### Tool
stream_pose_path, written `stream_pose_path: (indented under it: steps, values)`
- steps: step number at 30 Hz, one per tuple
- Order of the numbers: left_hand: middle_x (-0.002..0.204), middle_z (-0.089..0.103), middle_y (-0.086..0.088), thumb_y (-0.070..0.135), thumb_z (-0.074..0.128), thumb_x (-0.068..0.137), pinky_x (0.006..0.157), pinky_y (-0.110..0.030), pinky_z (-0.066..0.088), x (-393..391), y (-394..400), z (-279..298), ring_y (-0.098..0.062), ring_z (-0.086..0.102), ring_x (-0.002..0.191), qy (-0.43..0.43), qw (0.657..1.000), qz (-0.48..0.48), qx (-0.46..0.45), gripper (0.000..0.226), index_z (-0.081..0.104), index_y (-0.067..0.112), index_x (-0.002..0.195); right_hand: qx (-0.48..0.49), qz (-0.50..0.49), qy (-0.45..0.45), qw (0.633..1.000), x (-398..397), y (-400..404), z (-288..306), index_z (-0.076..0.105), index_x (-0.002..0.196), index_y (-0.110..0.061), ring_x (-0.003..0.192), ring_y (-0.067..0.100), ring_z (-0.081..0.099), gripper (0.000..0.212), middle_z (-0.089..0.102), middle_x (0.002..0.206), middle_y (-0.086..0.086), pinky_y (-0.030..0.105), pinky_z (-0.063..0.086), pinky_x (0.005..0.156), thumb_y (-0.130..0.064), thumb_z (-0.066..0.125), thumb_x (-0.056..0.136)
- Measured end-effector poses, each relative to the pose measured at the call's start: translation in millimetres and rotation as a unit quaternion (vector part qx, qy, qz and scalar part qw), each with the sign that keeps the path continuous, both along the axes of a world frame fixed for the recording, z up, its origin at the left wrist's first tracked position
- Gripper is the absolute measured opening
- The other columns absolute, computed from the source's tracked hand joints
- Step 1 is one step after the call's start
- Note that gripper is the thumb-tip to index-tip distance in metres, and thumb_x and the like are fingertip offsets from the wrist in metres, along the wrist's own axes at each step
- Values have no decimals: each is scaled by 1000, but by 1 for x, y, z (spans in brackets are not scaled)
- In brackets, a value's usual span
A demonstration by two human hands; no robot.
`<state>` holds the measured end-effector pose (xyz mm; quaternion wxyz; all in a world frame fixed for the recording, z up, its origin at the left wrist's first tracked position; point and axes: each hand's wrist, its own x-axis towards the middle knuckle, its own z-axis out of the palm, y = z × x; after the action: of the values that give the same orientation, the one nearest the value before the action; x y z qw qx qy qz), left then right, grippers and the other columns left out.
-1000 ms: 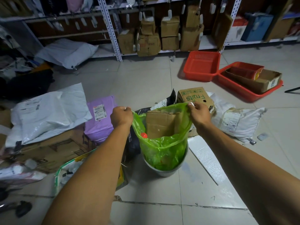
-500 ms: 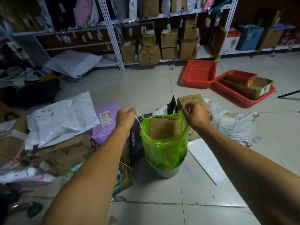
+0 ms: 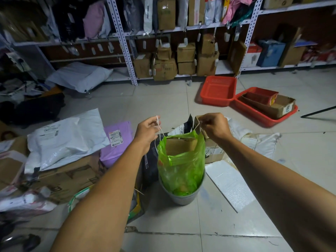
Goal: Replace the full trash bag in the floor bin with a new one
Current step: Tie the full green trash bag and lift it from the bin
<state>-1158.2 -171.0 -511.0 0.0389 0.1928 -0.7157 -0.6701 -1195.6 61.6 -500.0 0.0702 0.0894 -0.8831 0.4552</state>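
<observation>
Your left hand [image 3: 148,130] and right hand [image 3: 215,127] each pinch a white drawstring [image 3: 159,128] of the green bag [image 3: 181,160], which stands in the grey bin [image 3: 181,197] on the floor between your arms.

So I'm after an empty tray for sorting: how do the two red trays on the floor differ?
The nearer-the-shelf red tray is empty, while the right red tray holds cardboard boxes. The left one looks smaller and squarer; the right one looks longer and wider. The left one sits close to the shelving; the right one lies further out on the tiles. Both are red plastic, open-topped, side by side.
</observation>
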Motion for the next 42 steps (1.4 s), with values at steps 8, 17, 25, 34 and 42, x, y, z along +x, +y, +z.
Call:
stream_pose_path:
  steps: [8,17,25,34,42]
  values:
    - [112,71,-10,-1,48,98,72,-18,46,3,-10,-20,-14,61,91,25,984,-17,-173,50,45,16,145,70,-10,7,997,1,8,-12,73,74,-8,76,29,67,18,73,77,11,45,55,71,3,59,76]
    - [102,68,-10,-4,42,97,78,-35,56,-13,0,-14,-19,64,84,30,980,-26,-195,46,56,18,135,11,-2,32,999,-17,-24,12,73,80,-17,72,10,66,21,72,79,-4,23,53,67,1,62,79]
    - [102,67,-8,2,39,100,64,-20,50,-12,12,-13,-13,60,71,24,974,-49,-218,38,61,16,128,-32,12,3,999,-16,-23,-1,74,89,-12,68,16,67,13,73,79,2,27,52,61,-7,65,81]
    - [115,67,-11,7,64,90,91,-35,52,-12,43,-34,-25,65,98,14,967,-155,-200,41,64,21,128,-65,108,-38,991,-6,-23,-24,76,83,-10,67,22,66,6,73,75,10,39,55,65,-6,73,79]
    - [102,75,-3,27,79,79,88,-34,53,-6,55,-30,-20,68,98,29,959,-209,-191,27,74,25,106,-109,123,-56,985,-10,-24,-23,73,76,-11,61,15,62,2,72,71,9,36,51,61,-10,74,75]
